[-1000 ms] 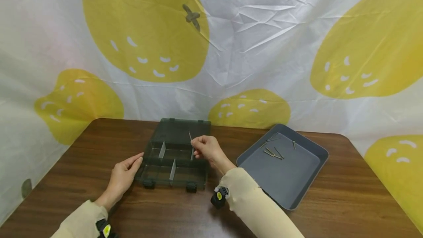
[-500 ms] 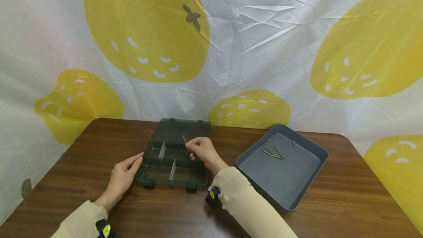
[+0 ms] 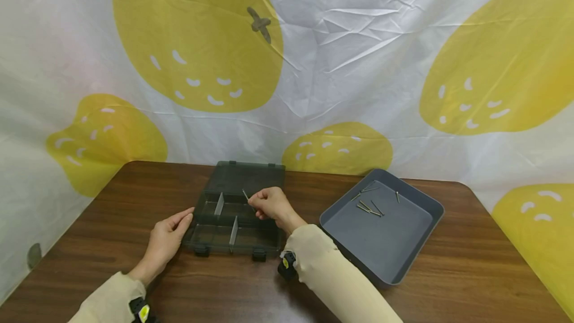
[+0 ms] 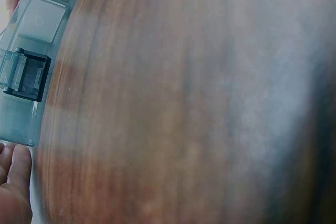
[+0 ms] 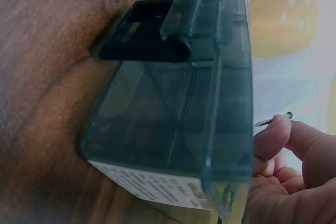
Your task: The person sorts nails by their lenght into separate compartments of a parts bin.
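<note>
A see-through dark green organizer box [image 3: 204, 247] with pale dividers [image 3: 233, 233] lies on the table, its lid [image 3: 251, 176] laid back behind it. My left hand [image 3: 163, 243] touches the box's left end with straight thumb and fingertips, which rest at the corner in the left wrist view. Over the back row of compartments, my right hand [image 3: 275, 206] pinches a nail [image 5: 266, 122] between thumb and fingers. The right wrist view shows the nail's point and dark head sticking out either side of the fingertip. Part of the back row is hidden by that hand.
To the right stands a grey tray [image 3: 381, 253] with several thin nails [image 3: 369, 209] loose in its far left half. Two black latches [image 3: 259, 254] jut from the box's front. A fruit-print cloth [image 3: 341, 74] hangs behind the wooden table [image 3: 484, 263].
My right hand has moved left and slightly down with the nail, further over the back compartments. The left hand has stayed at the box's end.
</note>
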{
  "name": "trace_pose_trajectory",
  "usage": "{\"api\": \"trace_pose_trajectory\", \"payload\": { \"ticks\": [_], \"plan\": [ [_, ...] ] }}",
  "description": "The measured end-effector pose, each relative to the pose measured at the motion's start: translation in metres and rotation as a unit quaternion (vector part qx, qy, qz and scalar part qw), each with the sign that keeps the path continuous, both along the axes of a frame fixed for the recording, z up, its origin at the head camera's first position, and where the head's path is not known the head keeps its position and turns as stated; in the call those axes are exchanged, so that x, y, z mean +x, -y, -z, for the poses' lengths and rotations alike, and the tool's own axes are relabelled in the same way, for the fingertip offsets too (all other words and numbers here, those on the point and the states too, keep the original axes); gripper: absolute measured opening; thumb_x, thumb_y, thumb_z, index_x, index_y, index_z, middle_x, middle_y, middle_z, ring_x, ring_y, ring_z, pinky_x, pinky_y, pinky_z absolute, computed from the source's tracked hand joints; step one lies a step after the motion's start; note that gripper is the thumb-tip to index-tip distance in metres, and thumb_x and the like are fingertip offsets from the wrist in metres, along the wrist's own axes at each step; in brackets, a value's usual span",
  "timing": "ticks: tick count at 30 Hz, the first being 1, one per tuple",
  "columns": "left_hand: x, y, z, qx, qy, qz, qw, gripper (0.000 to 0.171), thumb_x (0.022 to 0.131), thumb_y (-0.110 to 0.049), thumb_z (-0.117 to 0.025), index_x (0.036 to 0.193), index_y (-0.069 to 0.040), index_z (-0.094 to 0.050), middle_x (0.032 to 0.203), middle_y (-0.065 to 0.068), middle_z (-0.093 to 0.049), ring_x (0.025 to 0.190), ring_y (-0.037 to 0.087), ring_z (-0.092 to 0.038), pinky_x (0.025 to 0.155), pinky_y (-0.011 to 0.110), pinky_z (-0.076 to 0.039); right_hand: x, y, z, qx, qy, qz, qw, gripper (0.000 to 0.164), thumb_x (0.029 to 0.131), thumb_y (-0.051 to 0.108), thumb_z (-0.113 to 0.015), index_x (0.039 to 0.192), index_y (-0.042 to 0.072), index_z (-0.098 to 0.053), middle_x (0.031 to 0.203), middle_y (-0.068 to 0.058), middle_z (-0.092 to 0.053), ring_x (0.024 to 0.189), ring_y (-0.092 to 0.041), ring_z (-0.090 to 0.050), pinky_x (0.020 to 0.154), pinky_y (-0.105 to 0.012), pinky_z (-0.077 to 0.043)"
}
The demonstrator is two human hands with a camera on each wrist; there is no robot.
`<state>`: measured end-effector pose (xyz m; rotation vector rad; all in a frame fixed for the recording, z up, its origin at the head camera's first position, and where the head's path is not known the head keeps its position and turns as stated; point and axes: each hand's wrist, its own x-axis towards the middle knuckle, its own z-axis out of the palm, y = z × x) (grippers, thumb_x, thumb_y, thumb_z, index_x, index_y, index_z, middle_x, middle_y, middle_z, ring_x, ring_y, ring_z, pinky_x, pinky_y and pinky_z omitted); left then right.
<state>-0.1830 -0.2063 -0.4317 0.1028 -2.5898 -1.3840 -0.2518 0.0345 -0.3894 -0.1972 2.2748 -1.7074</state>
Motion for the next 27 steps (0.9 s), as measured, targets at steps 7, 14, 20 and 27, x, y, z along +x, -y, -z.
{"api": "trace_pose_trajectory", "payload": {
  "ticks": [7,14,20,27],
  "plan": [
    [-0.0002,0.0000,0.0002,0.000,0.001,0.000,1.0000,0.039,0.099,-0.027,-0.050,0.129,-0.003,-0.057,0.128,0.015,-0.057,0.122,0.027,-0.051,0.100,0.045,-0.043,0.0003,-0.0005,0.0000,0.014,-0.010,-0.004,1.000,0.019,0.090,0.005,-0.060,0.096,-0.012,-0.068,0.082,-0.012,-0.066,0.047,-0.004,-0.049,0.045,-0.014,-0.043],
    [-0.0001,-0.0003,-0.0004,0.003,0.004,0.000,1.0000,0.040,0.099,-0.027,-0.049,0.129,-0.003,-0.057,0.129,0.015,-0.056,0.122,0.028,-0.050,0.100,0.045,-0.043,0.0017,-0.0006,-0.0015,0.019,-0.019,-0.004,1.000,0.019,0.089,0.005,-0.060,0.095,-0.011,-0.069,0.082,-0.008,-0.066,0.048,-0.004,-0.049,0.045,-0.014,-0.042],
    [0.0002,-0.0009,-0.0005,0.000,0.003,-0.003,1.0000,0.038,0.099,-0.026,-0.050,0.129,-0.003,-0.058,0.128,0.014,-0.057,0.122,0.026,-0.051,0.100,0.044,-0.043,0.0018,0.0003,-0.0011,0.033,-0.025,0.002,0.999,0.018,0.089,0.006,-0.061,0.093,-0.009,-0.070,0.087,-0.011,-0.069,0.048,-0.004,-0.050,0.045,-0.014,-0.043],
    [0.0010,-0.0011,-0.0016,0.004,0.005,-0.004,1.0000,0.039,0.099,-0.026,-0.049,0.129,-0.003,-0.057,0.129,0.014,-0.056,0.123,0.026,-0.050,0.100,0.044,-0.042,0.0025,0.0006,-0.0014,0.042,-0.028,0.005,0.999,0.017,0.089,0.008,-0.062,0.090,-0.007,-0.071,0.092,-0.011,-0.071,0.047,-0.005,-0.050,0.046,-0.016,-0.045]
  ]
}}
